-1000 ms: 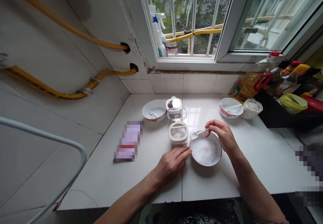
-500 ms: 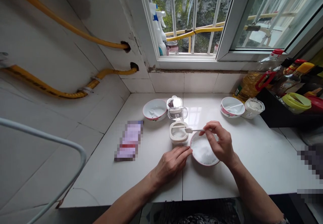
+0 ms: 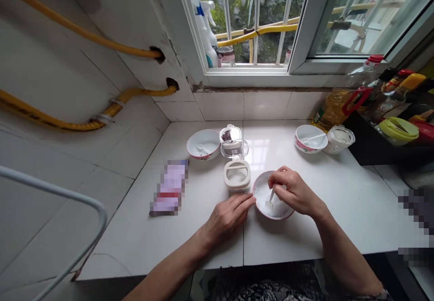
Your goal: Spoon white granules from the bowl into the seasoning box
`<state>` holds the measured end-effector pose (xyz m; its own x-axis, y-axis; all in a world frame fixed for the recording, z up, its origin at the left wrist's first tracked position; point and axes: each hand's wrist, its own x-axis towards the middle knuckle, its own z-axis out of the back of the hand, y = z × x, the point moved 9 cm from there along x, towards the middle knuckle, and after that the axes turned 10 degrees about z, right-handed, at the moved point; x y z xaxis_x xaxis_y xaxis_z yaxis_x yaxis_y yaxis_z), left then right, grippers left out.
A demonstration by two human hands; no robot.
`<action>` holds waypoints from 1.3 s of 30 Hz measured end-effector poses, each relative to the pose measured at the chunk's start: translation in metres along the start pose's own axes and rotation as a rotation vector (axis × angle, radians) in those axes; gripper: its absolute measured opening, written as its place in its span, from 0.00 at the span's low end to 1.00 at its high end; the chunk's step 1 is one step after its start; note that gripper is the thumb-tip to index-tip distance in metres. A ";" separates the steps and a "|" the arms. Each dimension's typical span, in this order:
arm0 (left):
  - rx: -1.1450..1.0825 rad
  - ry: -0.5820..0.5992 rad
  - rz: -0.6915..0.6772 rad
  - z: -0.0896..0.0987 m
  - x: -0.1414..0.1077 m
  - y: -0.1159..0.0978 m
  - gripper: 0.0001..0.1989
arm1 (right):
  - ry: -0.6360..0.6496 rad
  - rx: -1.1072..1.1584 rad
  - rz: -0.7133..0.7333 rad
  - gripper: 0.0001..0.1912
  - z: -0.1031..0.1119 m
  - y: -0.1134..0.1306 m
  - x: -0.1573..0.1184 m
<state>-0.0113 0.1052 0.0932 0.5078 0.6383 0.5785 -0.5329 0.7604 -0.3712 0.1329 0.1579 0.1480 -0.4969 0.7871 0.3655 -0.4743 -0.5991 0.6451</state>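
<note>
My right hand (image 3: pixel 288 190) pinches the handle of a small white spoon (image 3: pixel 270 203), whose tip is in the white powder or grains. The powder (image 3: pixel 280 210) fills much of a pink-rimmed bowl (image 3: pixel 257 207). At the bowl's left rim, the closed fingers of my left hand (image 3: pixel 230 213) hold the edge. Just behind that hand stands a cream seasoning jar (image 3: pixel 237 181) with its clear lid (image 3: pixel 234 149) flipped up. What is inside the jar is hard to make out.
Behind the jar are another lidded jar (image 3: pixel 230 134) with dark contents and a bowl (image 3: pixel 203 145) holding a spoon. A purple packet (image 3: pixel 171 185) lies left. Toward the right are a flowered bowl (image 3: pixel 310 139), a white jar (image 3: pixel 340 139), an oil bottle (image 3: pixel 339 102) and a black rack (image 3: pixel 359 145).
My right hand has brought the spoon from over the open jar down into the bowl's white powder. My left hand stays at the bowl's rim. The view has shifted slightly.
</note>
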 end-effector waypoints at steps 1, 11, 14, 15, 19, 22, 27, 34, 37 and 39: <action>-0.004 -0.002 -0.001 0.000 0.000 0.000 0.17 | 0.015 0.009 -0.013 0.10 -0.003 -0.001 0.000; -0.016 -0.028 -0.019 0.002 0.001 -0.002 0.17 | -0.200 0.387 -0.372 0.07 0.009 -0.045 -0.012; -0.020 -0.033 -0.019 0.002 0.001 -0.002 0.17 | -0.258 0.516 -0.426 0.05 0.011 -0.052 -0.013; -0.020 -0.033 -0.020 0.002 0.001 -0.002 0.16 | -0.270 0.541 -0.434 0.05 0.011 -0.054 -0.012; -0.010 -0.036 -0.026 0.002 0.001 -0.002 0.16 | -0.320 0.580 -0.428 0.05 0.015 -0.057 -0.010; 0.003 -0.034 -0.024 0.002 0.001 -0.003 0.16 | -0.400 0.602 -0.397 0.06 0.016 -0.057 -0.009; 0.016 -0.031 -0.024 0.003 0.003 -0.004 0.17 | -0.503 0.478 -0.220 0.06 0.013 -0.034 -0.006; 0.013 -0.040 -0.023 0.003 0.002 -0.003 0.15 | -0.249 -0.225 0.439 0.12 -0.014 0.037 0.006; 0.013 -0.040 -0.022 0.002 0.002 -0.003 0.16 | -0.268 -0.245 0.466 0.14 -0.008 0.041 0.005; 0.009 -0.026 -0.021 0.001 0.002 -0.002 0.16 | -0.352 -0.161 0.377 0.11 0.008 0.034 0.001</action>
<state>-0.0100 0.1043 0.0960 0.5008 0.6191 0.6050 -0.5284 0.7722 -0.3528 0.1215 0.1394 0.1757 -0.3935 0.4979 0.7728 -0.4289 -0.8430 0.3247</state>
